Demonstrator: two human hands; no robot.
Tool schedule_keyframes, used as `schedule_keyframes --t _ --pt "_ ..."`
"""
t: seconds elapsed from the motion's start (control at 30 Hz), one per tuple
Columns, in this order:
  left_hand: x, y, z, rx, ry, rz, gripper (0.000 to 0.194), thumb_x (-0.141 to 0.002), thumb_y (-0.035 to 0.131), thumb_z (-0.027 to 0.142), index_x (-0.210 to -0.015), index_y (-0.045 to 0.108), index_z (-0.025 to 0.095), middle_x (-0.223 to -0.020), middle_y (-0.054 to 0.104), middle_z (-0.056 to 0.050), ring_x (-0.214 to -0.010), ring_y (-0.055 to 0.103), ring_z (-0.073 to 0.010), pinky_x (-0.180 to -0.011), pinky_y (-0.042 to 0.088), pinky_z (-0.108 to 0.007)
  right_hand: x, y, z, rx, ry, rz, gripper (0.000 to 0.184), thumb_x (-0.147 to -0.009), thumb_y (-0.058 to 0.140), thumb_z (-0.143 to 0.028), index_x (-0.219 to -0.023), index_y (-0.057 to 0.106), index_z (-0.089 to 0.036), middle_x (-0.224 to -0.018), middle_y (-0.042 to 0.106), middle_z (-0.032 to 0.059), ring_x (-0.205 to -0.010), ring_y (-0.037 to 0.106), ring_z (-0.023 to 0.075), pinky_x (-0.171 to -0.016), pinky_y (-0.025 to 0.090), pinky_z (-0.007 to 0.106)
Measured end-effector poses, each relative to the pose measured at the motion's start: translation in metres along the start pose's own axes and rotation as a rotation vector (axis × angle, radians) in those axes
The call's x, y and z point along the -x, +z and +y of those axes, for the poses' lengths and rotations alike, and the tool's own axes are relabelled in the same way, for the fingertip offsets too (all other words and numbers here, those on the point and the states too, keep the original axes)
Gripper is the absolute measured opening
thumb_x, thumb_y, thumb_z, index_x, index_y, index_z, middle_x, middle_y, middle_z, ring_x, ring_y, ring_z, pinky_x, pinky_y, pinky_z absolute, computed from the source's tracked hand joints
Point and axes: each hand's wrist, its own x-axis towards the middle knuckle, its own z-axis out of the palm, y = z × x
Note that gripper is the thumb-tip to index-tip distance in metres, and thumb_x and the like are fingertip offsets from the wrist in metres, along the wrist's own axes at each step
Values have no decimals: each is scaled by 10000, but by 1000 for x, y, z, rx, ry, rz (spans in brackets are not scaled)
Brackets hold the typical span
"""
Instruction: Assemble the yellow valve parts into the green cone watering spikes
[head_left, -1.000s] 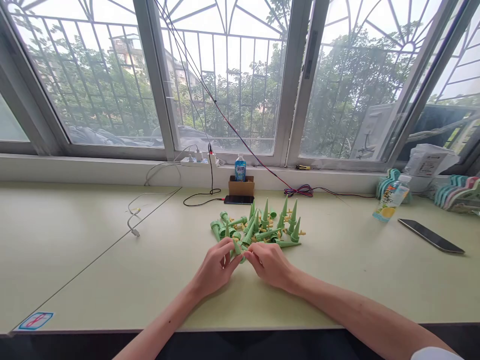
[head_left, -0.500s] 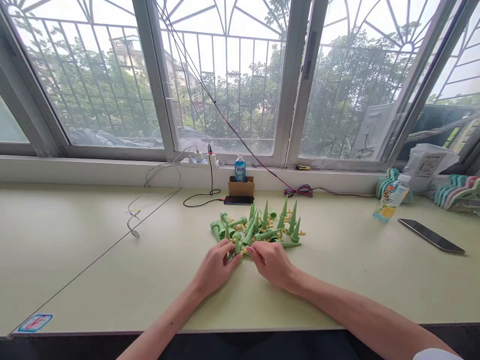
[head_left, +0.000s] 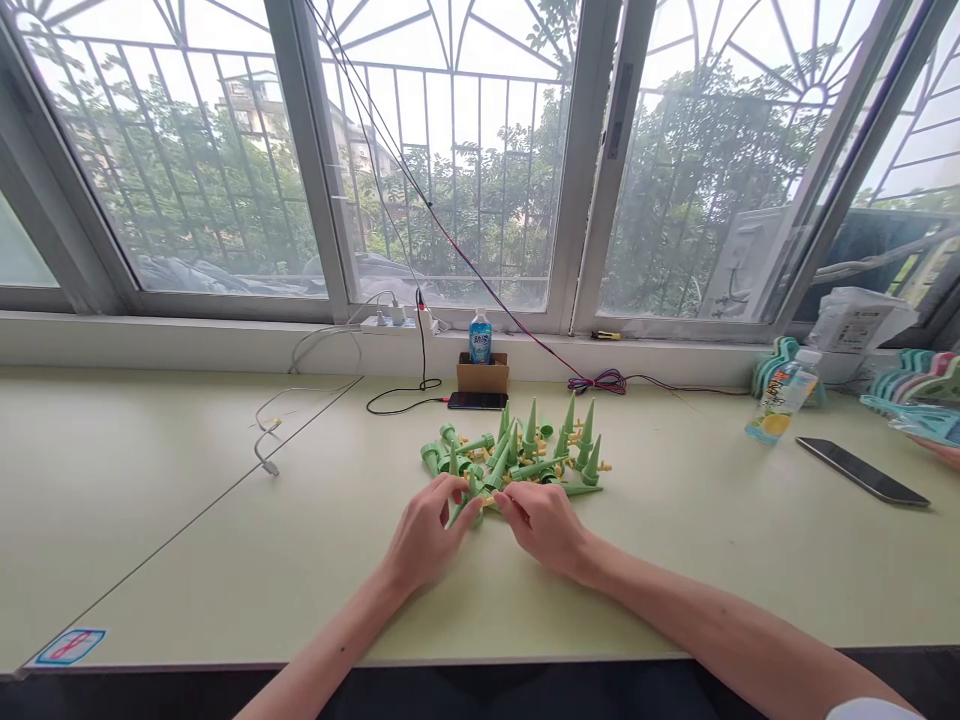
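A cluster of green plant watering spikes (head_left: 530, 430) with small yellow valves lies on the table in front of me. Some cones stand upright; others lie on their sides. At the near edge of the cluster, my left hand (head_left: 429, 530) has its thumb and fingers round one upright green watering spike (head_left: 472, 488). Close beside it on the right, my right hand (head_left: 546, 525) pinches a yellow valve (head_left: 488, 501) at the base of that spike. The right fingertips partly hide the valve.
A phone (head_left: 478, 400) and a boxed blue bottle (head_left: 481, 340) are behind the cluster. Farther right are a drink bottle (head_left: 782, 398), another phone (head_left: 862, 472) and stacked hangers (head_left: 911, 385). Another person's hand (head_left: 937, 450) shows at the right edge. A cable (head_left: 268, 440) lies left.
My left fingers have shifted slightly around the spike, which leans a little differently. My right hand stays in place. Another person's hand with a light-blue item has appeared at the right edge.
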Motion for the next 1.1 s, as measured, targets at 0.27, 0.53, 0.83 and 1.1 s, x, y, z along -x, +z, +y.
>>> schedule_keyframes --t 0.27,0.53,0.83,1.1 --pt "-4 -5 -2 13 -201 273 155 -950 451 344 -868 480 216 -656 540 55 -431 424 -90 -493 351 -221 -6 -9 3 -47 41 117 317 -1026 385 -292 -799 574 -178 -610 554 -10 -502 452 102 -528 307 215" --pt "-4 -3 -3 -36 -253 246 89 -897 482 319 -882 481 231 -699 571 60 -456 463 -99 -506 384 -223 -4 -7 0 -40 59 105 171 -962 454 -208 -870 595 -181 -695 621 -1 -533 508 109 -557 342 221" --pt "-3 -2 -6 -132 -197 192 88 -901 481 305 -885 512 224 -687 575 48 -505 486 -115 -540 401 -228 -8 -7 6 32 90 85 118 -926 492 -160 -972 600 -174 -777 634 38 -713 592 181 -688 432 277" --pt "-6 -14 -2 -246 -104 294 145 -906 467 320 -902 558 208 -788 621 19 -481 470 -98 -532 397 -233 -7 -5 6 92 80 10 92 -878 587 -123 -945 590 -186 -856 616 54 -824 558 218 -777 443 321"
